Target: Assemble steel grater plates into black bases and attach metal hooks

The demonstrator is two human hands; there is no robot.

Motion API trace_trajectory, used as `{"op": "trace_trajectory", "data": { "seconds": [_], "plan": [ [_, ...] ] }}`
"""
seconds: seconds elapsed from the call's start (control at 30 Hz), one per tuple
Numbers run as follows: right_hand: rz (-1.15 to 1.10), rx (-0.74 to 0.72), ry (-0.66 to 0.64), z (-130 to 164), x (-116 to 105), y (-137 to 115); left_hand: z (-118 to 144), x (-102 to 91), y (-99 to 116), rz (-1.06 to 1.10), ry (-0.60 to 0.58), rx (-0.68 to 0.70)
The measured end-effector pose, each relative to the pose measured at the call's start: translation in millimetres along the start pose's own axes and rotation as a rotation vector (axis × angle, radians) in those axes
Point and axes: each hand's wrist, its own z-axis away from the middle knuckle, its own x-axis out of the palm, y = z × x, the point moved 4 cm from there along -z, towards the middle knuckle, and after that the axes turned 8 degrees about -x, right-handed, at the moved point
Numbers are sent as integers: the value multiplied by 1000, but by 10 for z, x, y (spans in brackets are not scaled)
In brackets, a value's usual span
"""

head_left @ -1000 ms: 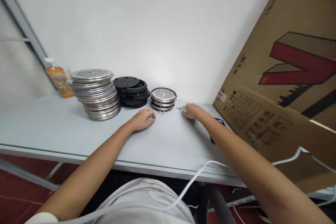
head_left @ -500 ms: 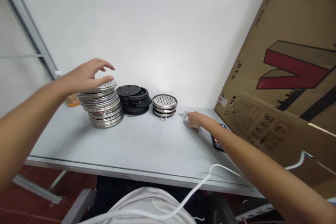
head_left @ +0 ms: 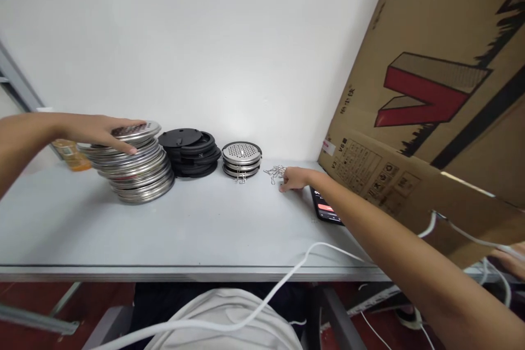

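The left hand (head_left: 102, 130) is lying flat, fingers extended, on the top disc of the steel disc stack (head_left: 131, 167) at the tabletop's (head_left: 205, 229) left. The right hand (head_left: 296, 178) is resting loosely curled beside the wire clips (head_left: 274, 173), gripping nothing visible.

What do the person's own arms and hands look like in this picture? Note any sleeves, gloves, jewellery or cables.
Both forearms are bare, with no sleeves showing. The left hand and right hand wear no gloves, and no rings or watch can be seen. A white cable runs in front of the right arm, over white clothing at the lap.
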Motion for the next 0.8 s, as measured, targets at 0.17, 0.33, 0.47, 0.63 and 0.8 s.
{"op": "trace_trajectory", "data": {
  "seconds": [0.17, 0.33, 0.47, 0.63, 0.8],
  "plan": [
    [-83, 1, 128, 1, -156, 106, 43, 2, 49, 11, -43, -32],
    [-281, -10, 211, 79, -347, 254, 131, -11, 128, 24, 75, -71],
    [-152, 91, 205, 71, -376, 338, 177, -41, 171, 40, 181, 11],
    [39, 148, 211, -6, -282, 389, 197, -14, 181, -15, 188, 84],
    [124, 159, 197, -18, -170, 383, 205, 24, 152, -38, 184, 72]
  ]
}}
